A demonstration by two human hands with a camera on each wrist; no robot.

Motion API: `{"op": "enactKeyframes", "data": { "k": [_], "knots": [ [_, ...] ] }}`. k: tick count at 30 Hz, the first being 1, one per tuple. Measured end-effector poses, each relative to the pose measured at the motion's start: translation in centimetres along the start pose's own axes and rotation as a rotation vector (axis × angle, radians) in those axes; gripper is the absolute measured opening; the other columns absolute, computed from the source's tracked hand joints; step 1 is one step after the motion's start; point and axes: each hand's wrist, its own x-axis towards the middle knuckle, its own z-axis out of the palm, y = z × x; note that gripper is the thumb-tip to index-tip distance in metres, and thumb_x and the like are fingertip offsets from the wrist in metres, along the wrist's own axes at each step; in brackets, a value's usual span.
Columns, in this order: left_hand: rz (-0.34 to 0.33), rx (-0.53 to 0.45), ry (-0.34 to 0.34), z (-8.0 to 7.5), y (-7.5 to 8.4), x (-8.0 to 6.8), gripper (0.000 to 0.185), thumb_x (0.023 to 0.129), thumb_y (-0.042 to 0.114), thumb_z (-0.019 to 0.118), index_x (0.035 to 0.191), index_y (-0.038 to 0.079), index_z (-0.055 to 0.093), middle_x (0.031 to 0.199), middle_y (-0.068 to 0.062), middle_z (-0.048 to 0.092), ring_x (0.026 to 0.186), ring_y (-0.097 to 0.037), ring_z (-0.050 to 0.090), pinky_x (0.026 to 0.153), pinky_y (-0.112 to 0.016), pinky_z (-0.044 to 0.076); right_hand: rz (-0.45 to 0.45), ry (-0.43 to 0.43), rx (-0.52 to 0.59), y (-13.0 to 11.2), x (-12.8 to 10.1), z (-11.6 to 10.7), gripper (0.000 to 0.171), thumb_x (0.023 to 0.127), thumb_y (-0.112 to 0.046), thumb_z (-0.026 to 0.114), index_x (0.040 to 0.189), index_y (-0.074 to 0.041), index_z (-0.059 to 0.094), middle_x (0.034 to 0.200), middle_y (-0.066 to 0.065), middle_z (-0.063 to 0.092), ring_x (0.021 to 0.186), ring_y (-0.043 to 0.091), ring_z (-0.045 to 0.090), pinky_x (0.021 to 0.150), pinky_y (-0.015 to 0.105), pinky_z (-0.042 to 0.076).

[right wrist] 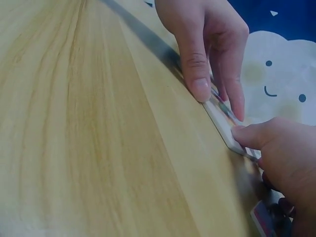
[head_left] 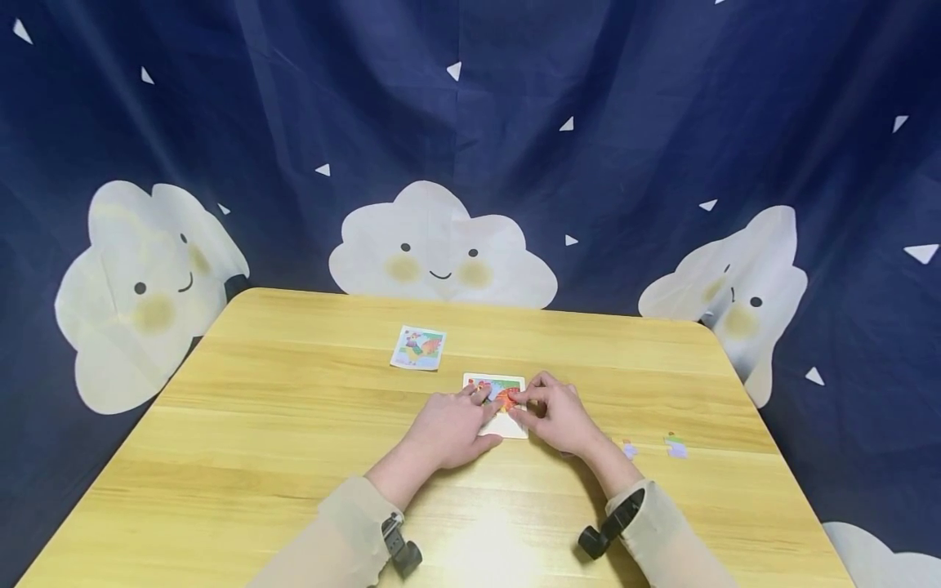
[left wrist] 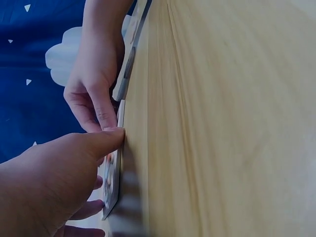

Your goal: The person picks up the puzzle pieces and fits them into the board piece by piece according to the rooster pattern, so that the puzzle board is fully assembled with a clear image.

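A small white puzzle board [head_left: 507,426] with a few coloured pieces in it lies at the middle of the wooden table [head_left: 294,425]. My left hand [head_left: 470,408] rests on the board's left side, fingers laid flat on top and the thumb [left wrist: 106,140] against its near edge [left wrist: 112,182]. My right hand [head_left: 524,406] is at the right side. Its curled index finger and thumb pinch an orange puzzle piece [head_left: 506,398] down on the board. In the right wrist view the right thumb [right wrist: 247,134] touches the board's corner [right wrist: 222,118], with the left hand [right wrist: 207,54] beyond it.
A small coloured picture card [head_left: 418,348] lies behind and left of the board. Two loose puzzle pieces [head_left: 630,449] [head_left: 676,446] lie to the right of my right wrist. A dark blue curtain with cloud faces [head_left: 441,253] hangs behind the table.
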Motion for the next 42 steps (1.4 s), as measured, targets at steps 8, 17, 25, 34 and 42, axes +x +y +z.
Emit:
{"op": "enactKeyframes", "data": {
  "k": [8, 17, 25, 34, 42],
  "knots": [
    [0.011, -0.064, 0.033, 0.1, -1.1, -0.9, 0.068, 0.104, 0.066, 0.05, 0.156, 0.024, 0.056, 0.162, -0.003, 0.047, 0.145, -0.029, 0.05, 0.099, -0.051, 0.056, -0.007, -0.027, 0.056, -0.6, -0.1, -0.8, 0.03, 0.097, -0.022, 0.08, 0.126, -0.012, 0.08, 0.106, 0.0, 0.062, 0.069, 0.011, 0.052, 0.069, 0.033, 0.045],
    [0.012, -0.097, 0.044, 0.4, -2.6, -2.2, 0.068, 0.104, 0.066, 0.051, 0.157, 0.024, 0.055, 0.161, -0.002, 0.049, 0.144, -0.032, 0.051, 0.106, -0.051, 0.052, -0.025, -0.053, 0.121, -1.0, -1.5, -2.6, 0.025, 0.097, -0.015, 0.079, 0.12, -0.004, 0.079, 0.104, 0.007, 0.064, 0.068, 0.013, 0.055, 0.061, 0.028, 0.05],
    [0.027, -0.132, 0.08, 0.8, -3.1, -2.8, 0.06, 0.105, 0.061, 0.054, 0.151, 0.023, 0.063, 0.158, -0.001, 0.053, 0.141, -0.033, 0.054, 0.102, -0.055, 0.053, 0.007, -0.114, 0.163, -0.9, -3.8, -4.4, 0.029, 0.099, -0.015, 0.078, 0.125, -0.003, 0.076, 0.108, 0.006, 0.065, 0.064, 0.015, 0.061, 0.06, 0.028, 0.054],
    [0.034, -0.211, 0.092, 1.1, -3.5, -2.8, 0.057, 0.105, 0.056, 0.058, 0.15, 0.022, 0.063, 0.158, -0.002, 0.052, 0.143, -0.035, 0.052, 0.106, -0.056, 0.05, 0.024, -0.121, 0.088, 0.2, -5.7, -5.5, 0.032, 0.096, -0.022, 0.082, 0.124, -0.008, 0.076, 0.111, 0.0, 0.066, 0.083, 0.017, 0.059, 0.07, 0.027, 0.052],
    [0.039, -0.232, 0.08, 1.2, -3.7, -2.8, 0.057, 0.106, 0.055, 0.057, 0.152, 0.02, 0.062, 0.159, -0.002, 0.05, 0.145, -0.035, 0.049, 0.111, -0.055, 0.046, 0.0, -0.145, 0.022, 0.6, -6.9, -6.3, 0.042, 0.09, -0.03, 0.088, 0.125, -0.012, 0.075, 0.11, -0.003, 0.064, 0.084, 0.016, 0.055, 0.072, 0.03, 0.047]
  ]
}}
